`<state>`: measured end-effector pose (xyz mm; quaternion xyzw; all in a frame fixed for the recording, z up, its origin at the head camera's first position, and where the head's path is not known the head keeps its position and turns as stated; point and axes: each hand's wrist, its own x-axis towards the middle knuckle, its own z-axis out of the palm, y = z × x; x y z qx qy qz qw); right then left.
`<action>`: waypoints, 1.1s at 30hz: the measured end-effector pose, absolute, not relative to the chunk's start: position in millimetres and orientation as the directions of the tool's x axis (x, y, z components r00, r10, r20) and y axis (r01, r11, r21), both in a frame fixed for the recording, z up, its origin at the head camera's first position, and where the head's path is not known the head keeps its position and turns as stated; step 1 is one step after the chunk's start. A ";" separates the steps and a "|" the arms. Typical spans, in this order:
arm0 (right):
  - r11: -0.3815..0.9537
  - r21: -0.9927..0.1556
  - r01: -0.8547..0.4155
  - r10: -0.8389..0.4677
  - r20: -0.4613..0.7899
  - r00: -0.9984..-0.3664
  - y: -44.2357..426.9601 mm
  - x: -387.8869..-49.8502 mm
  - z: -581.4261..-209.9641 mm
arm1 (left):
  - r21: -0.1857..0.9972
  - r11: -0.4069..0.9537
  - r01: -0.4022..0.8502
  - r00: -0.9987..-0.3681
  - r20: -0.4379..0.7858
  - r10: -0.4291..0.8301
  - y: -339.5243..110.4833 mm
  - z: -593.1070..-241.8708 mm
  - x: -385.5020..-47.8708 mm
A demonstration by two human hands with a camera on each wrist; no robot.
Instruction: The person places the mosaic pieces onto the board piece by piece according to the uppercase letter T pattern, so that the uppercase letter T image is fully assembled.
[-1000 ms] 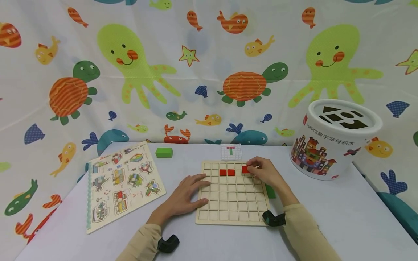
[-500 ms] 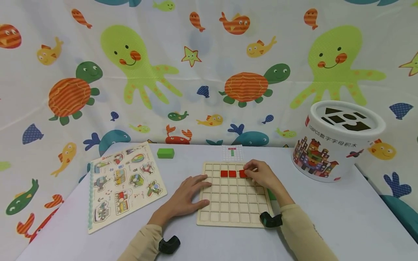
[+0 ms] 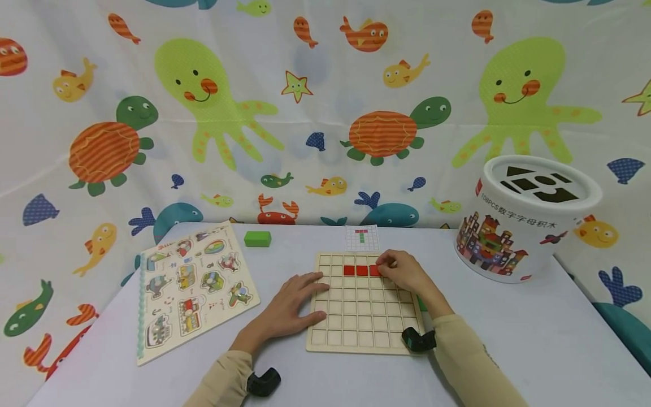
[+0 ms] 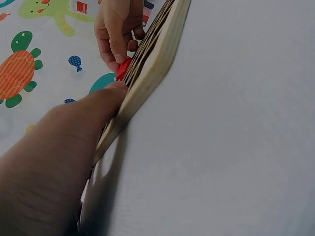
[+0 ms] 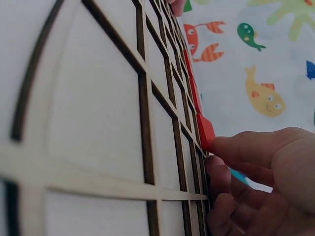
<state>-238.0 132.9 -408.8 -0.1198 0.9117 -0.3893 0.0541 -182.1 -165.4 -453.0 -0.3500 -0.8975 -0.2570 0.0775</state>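
Pinched by the right hand point(image 3: 405, 272), the red tile point(image 3: 373, 271) has moved beside two reds point(image 3: 361, 271), left of those fingertips — seemingly almost placed; the left hand point(image 3: 287, 308) rests spread at the board point(image 3: 364, 323).

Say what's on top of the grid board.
Three red tiles in a row, the right hand pinching the rightmost; the left hand touches the grid board. Anything beneath tiles and hands is hidden.
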 end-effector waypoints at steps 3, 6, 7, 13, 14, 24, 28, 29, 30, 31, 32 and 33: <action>0.684 -0.705 -0.188 -0.266 -0.002 -0.964 132.1 -238.2 -409.3 | 0.415 0.629 0.657 -0.752 0.302 0.586 -165.5 -452.9 -182.0; 0.691 -0.697 -0.192 -0.267 0.000 -0.964 132.1 -238.5 -410.5 | 0.424 0.629 0.652 -0.756 0.295 0.584 -165.4 -452.2 -181.6; 0.692 -0.696 -0.190 -0.266 -0.002 -0.964 132.2 -238.7 -411.1 | 0.426 0.627 0.652 -0.756 0.297 0.584 -165.3 -452.1 -181.6; 0.674 -0.714 -0.192 -0.277 -0.004 -0.961 134.2 -238.2 -411.6 | 0.422 0.618 0.664 -0.746 0.316 0.586 -165.3 -453.4 -182.0; 0.667 -0.721 -0.189 -0.278 -0.005 -0.961 134.9 -237.8 -411.3 | 0.416 0.617 0.668 -0.742 0.323 0.587 -165.4 -453.8 -181.9; 0.670 -0.726 -0.157 -0.234 -0.006 -0.972 149.6 -235.4 -404.2 | 0.404 0.614 0.678 -0.734 0.341 0.587 -165.6 -452.2 -182.6; 0.689 -0.704 -0.170 -0.228 0.011 -0.973 157.0 -235.4 -400.8 | 0.409 0.615 0.674 -0.738 0.338 0.583 -166.3 -451.3 -182.0; 0.692 -0.701 -0.173 -0.228 0.015 -0.974 159.5 -235.2 -400.5 | 0.417 0.613 0.671 -0.740 0.335 0.583 -166.4 -451.1 -182.0; 0.697 -0.694 -0.181 -0.234 0.019 -0.972 162.3 -234.6 -400.1 | 0.417 0.614 0.670 -0.741 0.330 0.584 -166.3 -451.2 -182.1; 0.700 -0.690 -0.183 -0.235 0.020 -0.972 165.2 -233.9 -399.9 | 0.418 0.615 0.669 -0.742 0.327 0.585 -166.3 -451.4 -182.3; 0.701 -0.689 -0.186 -0.239 0.019 -0.971 168.2 -232.9 -399.5 | 0.417 0.616 0.668 -0.743 0.325 0.586 -166.3 -451.7 -182.5; 0.704 -0.687 -0.180 -0.234 0.014 -0.972 171.0 -231.9 -399.3 | 0.416 0.618 0.667 -0.744 0.321 0.586 -166.3 -451.8 -182.6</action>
